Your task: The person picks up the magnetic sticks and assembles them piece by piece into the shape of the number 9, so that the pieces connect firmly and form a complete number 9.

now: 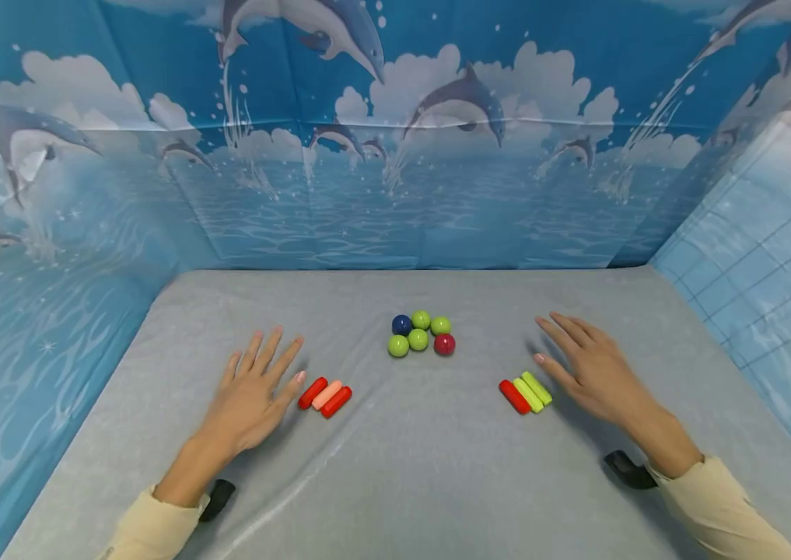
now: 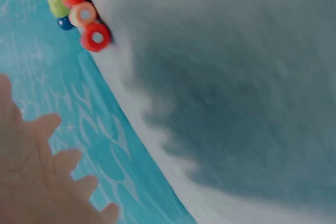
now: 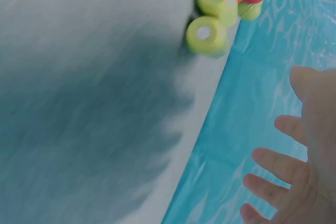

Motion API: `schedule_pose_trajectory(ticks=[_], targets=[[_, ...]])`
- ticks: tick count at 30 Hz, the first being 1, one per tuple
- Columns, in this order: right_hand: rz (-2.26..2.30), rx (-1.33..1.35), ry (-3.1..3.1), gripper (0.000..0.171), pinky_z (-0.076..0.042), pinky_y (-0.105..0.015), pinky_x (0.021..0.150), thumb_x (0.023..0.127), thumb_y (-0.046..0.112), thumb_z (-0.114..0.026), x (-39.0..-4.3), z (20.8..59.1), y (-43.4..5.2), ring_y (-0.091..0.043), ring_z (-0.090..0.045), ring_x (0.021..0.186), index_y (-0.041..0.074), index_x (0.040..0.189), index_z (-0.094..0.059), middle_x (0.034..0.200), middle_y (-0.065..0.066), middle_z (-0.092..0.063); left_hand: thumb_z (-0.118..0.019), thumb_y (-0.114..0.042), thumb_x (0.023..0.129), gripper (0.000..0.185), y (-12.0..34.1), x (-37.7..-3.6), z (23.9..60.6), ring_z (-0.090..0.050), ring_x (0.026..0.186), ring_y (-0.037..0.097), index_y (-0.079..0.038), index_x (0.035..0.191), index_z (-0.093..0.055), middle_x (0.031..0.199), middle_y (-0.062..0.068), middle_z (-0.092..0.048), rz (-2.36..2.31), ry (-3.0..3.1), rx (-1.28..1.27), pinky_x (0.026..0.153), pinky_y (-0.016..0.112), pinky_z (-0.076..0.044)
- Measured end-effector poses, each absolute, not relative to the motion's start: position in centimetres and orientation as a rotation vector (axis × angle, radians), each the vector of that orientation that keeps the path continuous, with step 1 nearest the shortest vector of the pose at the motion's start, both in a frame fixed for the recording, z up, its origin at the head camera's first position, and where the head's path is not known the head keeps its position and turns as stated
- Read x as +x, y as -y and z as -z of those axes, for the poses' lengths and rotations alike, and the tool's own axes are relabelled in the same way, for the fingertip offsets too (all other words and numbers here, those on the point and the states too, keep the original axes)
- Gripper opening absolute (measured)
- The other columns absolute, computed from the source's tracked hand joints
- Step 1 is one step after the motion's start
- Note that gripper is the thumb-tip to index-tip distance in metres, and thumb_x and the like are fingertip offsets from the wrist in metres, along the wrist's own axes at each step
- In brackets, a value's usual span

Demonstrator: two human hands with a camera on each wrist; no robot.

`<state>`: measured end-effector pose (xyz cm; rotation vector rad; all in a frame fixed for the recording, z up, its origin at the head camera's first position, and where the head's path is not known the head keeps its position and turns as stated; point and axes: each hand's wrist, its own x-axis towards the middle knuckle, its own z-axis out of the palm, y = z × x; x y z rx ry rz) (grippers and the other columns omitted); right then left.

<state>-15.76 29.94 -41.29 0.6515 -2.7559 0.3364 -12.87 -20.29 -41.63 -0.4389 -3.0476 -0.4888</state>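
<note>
My left hand (image 1: 251, 400) is held with its fingers spread, just left of two red cylinders (image 1: 336, 402) and a salmon-pink cylinder (image 1: 327, 395) lying side by side. In the left wrist view these show round ends with pale centres. My right hand (image 1: 594, 373), its fingers extended, is to the right of a red cylinder (image 1: 514, 397) and two yellow-green cylinders (image 1: 537, 387). Neither hand holds anything. Between the hands, farther back, a cluster of shiny balls has several green balls (image 1: 418, 339), a dark blue ball (image 1: 401, 324) and a red ball (image 1: 445, 344).
A grey cloth (image 1: 423, 467) with a few creases covers the table. Blue curtains (image 1: 367, 210) printed with dolphins and water stand behind it and on both sides. Black wrist straps (image 1: 629, 470) show at the cream sleeves (image 1: 717, 498).
</note>
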Motion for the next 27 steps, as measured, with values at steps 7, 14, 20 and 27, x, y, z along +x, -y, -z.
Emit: schedule_pose_trajectory(ticks=[7,14,20,27], targets=[[-0.370,0.679,2.761,0.062,-0.034,-0.068,0.101,0.097,0.029,-0.066,-16.4,40.5,-28.3,-0.048,-0.043,0.130,0.008,0.150,-0.044,0.149,-0.027,-0.044,-0.043,-0.048,0.106,0.058,18.9,-12.7,41.4,-0.012,0.154,0.040,-0.029,0.159,-0.029,0.167,0.008,-0.018,0.644,3.027,-0.596,0.116,0.069,-0.009],[-0.403,0.679,2.858,0.061,-0.034,-0.069,0.104,0.099,0.032,-0.064,-17.2,40.2,-26.4,-0.048,-0.042,0.132,0.010,0.152,-0.042,0.152,-0.025,-0.041,-0.045,-0.053,0.104,0.058,18.0,-12.9,41.5,-0.019,0.153,0.035,-0.032,0.157,-0.033,0.165,0.005,-0.027,0.818,3.046,-0.677,0.116,0.068,-0.010],[-0.459,0.667,2.946,0.061,-0.032,-0.070,0.105,0.101,0.038,-0.059,-17.5,40.7,-24.7,-0.048,-0.039,0.134,0.012,0.153,-0.040,0.153,-0.025,-0.039,-0.063,-0.038,0.099,0.056,17.3,-13.0,42.1,-0.040,0.142,0.032,-0.021,0.150,-0.047,0.153,0.006,-0.046,0.958,2.951,-0.801,0.114,0.063,-0.025],[-0.610,0.739,2.915,0.057,-0.036,-0.066,0.106,0.099,0.033,-0.064,-17.8,41.0,-22.5,-0.043,-0.043,0.134,0.014,0.150,-0.045,0.149,-0.020,-0.047,-0.074,-0.027,0.092,0.055,16.8,-13.3,42.3,-0.049,0.133,0.027,-0.020,0.143,-0.053,0.144,0.002,-0.053,1.007,2.963,-0.817,0.115,0.064,-0.022]])
